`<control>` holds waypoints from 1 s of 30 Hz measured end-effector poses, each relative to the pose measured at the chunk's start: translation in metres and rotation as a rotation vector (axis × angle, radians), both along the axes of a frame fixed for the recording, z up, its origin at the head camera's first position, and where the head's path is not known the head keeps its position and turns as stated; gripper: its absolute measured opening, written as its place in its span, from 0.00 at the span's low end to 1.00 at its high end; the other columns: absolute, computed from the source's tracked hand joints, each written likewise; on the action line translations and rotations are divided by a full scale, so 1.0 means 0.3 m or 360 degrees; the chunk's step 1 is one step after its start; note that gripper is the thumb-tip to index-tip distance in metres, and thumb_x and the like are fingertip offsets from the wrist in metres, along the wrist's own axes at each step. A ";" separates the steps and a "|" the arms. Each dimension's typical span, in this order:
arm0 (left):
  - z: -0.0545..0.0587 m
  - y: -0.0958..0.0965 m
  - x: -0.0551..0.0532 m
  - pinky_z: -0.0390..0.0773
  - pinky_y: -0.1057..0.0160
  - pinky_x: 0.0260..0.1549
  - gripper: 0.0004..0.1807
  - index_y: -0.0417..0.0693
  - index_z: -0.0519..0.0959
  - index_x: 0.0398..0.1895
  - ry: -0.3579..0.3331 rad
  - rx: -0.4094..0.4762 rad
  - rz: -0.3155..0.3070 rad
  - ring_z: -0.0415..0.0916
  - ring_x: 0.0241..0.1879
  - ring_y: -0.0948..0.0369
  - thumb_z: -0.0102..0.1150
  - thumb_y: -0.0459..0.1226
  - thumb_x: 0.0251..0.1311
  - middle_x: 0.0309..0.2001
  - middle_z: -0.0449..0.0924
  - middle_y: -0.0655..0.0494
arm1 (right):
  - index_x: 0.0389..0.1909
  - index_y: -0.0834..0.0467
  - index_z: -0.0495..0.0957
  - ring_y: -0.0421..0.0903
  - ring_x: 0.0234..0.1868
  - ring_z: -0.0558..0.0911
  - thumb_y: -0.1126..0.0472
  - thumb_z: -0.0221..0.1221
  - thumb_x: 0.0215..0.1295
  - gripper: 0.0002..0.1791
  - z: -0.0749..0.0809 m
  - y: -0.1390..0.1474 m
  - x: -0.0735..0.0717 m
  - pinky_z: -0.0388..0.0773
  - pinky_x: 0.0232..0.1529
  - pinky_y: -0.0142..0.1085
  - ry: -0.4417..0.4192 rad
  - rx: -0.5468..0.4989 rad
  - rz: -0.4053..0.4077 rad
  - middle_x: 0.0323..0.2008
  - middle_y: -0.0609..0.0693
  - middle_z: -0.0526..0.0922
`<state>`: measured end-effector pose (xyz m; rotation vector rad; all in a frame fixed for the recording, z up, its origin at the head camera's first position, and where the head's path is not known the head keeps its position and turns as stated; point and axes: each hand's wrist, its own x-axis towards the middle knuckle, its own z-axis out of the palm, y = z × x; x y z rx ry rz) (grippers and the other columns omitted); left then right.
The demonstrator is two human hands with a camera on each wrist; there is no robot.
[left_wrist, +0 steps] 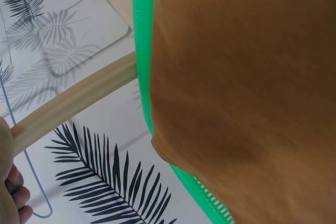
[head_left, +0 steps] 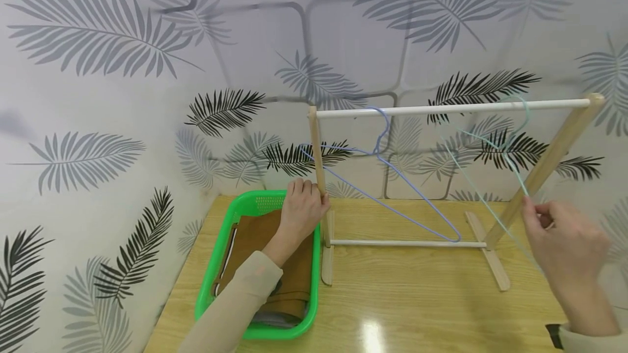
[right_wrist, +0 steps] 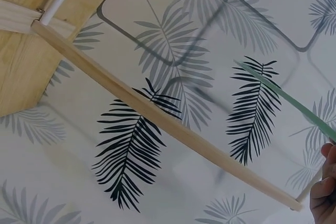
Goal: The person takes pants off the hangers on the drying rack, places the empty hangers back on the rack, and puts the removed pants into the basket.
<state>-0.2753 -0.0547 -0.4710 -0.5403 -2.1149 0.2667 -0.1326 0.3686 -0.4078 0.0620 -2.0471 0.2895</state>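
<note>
My left hand [head_left: 304, 208] grips the left wooden upright of a small clothes rack [head_left: 316, 151], above the basket's edge. In the left wrist view its fingers [left_wrist: 21, 198] curl beside the wooden post [left_wrist: 79, 95]. At the right, my right hand [head_left: 569, 249] pinches one sloping arm of a mint-green hanger [head_left: 515, 170], whose hook curves over the white top rail [head_left: 456, 108]. The right wrist view shows the green hanger arm [right_wrist: 289, 98] running into the fingertips [right_wrist: 329, 156]. A blue hanger [head_left: 402, 173] hangs tilted from the rail's left part.
A green plastic basket [head_left: 206, 282] with folded brown cloth [head_left: 255, 238] stands left of the rack on a wooden table [head_left: 402, 298]. Behind the table rises a leaf-patterned wall [head_left: 245, 59]. The rack's right upright [head_left: 549, 162] slants close to my right hand.
</note>
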 end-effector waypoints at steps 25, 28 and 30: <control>0.008 0.000 0.006 0.71 0.60 0.37 0.20 0.47 0.76 0.21 -0.0041 -0.0018 0.0011 0.74 0.34 0.54 0.63 0.49 0.69 0.25 0.79 0.54 | 0.23 0.74 0.81 0.61 0.10 0.72 0.55 0.58 0.71 0.25 -0.040 -0.017 -0.025 0.48 0.11 0.26 0.0020 -0.0030 0.0014 0.17 0.69 0.81; 0.008 0.001 0.005 0.70 0.60 0.36 0.20 0.47 0.77 0.21 -0.0031 0.0001 0.0002 0.74 0.34 0.54 0.64 0.49 0.67 0.25 0.79 0.54 | 0.23 0.74 0.81 0.61 0.09 0.70 0.57 0.60 0.70 0.23 -0.040 -0.022 -0.026 0.46 0.11 0.25 0.0024 -0.0067 0.0018 0.17 0.70 0.81; 0.008 0.003 0.006 0.70 0.60 0.36 0.20 0.47 0.77 0.21 -0.0031 0.0017 -0.0001 0.74 0.33 0.54 0.64 0.48 0.67 0.24 0.79 0.53 | 0.24 0.74 0.81 0.61 0.08 0.70 0.56 0.59 0.70 0.24 -0.040 -0.020 -0.026 0.45 0.11 0.26 0.0020 -0.0062 0.0012 0.17 0.70 0.81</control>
